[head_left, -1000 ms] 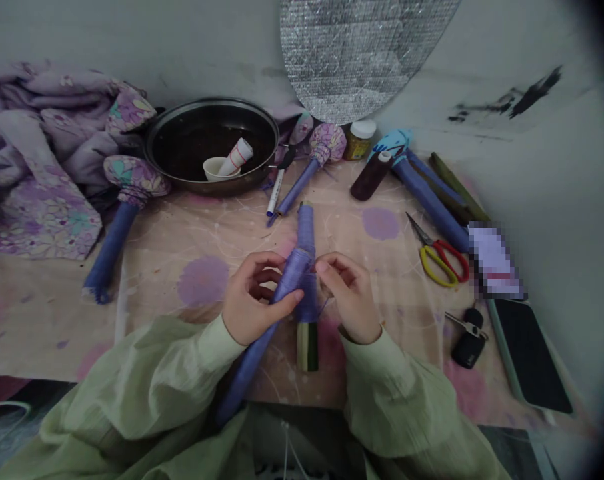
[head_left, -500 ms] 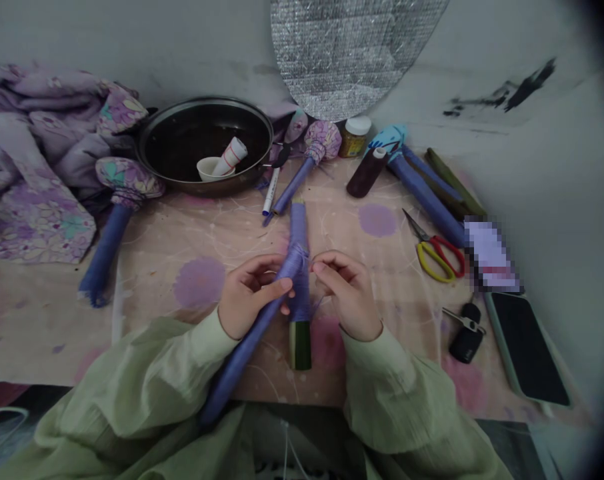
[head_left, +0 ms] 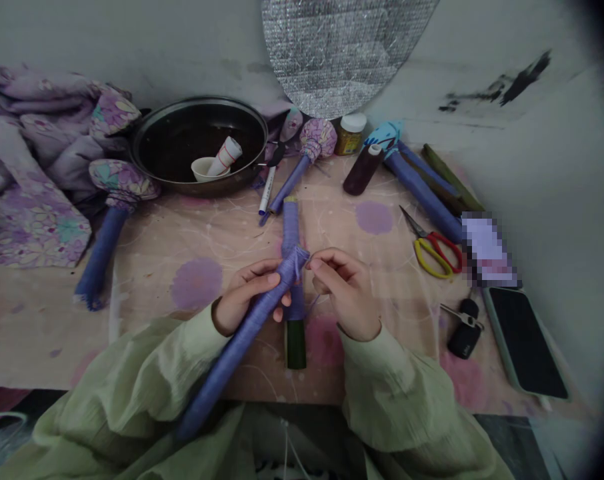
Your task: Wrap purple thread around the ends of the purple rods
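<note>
My left hand (head_left: 247,297) grips a long rod wound in blue-violet thread (head_left: 237,350), which slants from the table's front edge up to the hands. My right hand (head_left: 345,290) pinches a fine thread of the same colour (head_left: 300,267) at the rod's upper tip. Beneath both hands, a second thread-wound stick (head_left: 291,230) lies on the patterned table cover (head_left: 202,233), its bare green bamboo end (head_left: 296,348) showing near me. Its middle is hidden behind the held rod.
Behind stand a black pan (head_left: 197,137) holding a white cup and roll, a jar, a dark bottle, and more wrapped sticks. Red-and-yellow scissors (head_left: 435,253), a key fob (head_left: 465,337) and a phone (head_left: 525,343) lie right. Floral cloth (head_left: 32,227) heaps left.
The held rod now slants more to the left, its lower end swung outward. My left fingers have closed around it. The whole view has shifted slightly left and up.
</note>
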{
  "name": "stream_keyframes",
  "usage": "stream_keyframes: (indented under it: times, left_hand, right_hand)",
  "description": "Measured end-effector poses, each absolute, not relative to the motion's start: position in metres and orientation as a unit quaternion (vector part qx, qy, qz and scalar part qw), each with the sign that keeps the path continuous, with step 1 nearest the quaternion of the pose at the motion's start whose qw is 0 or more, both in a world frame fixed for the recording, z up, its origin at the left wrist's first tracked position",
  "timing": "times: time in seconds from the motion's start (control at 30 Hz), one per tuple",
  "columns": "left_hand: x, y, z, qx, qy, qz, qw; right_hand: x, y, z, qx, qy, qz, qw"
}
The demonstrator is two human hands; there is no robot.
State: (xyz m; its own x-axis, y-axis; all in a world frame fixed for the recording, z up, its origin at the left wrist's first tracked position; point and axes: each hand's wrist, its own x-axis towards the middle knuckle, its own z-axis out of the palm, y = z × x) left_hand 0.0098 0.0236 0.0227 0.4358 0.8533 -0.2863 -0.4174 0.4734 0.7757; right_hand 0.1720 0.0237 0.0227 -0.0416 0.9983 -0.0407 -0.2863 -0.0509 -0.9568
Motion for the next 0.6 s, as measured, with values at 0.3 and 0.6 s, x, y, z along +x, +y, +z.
stream_keyframes:
  times: [0.3,0.6]
  left_hand:
    - [0.0053,0.0268,0.0175,0.326,0.289,0.363,0.824]
    - [0.0023,0.0281,0.0149,0.197,0.179,0.313,0.912]
  right_hand:
    - [0.1685,0.0234,0.0266,-0.443,-0.445,0.568,0.532]
    - [0.1685,0.0218,0.0242,-0.429,-0.464,0.542,0.553]
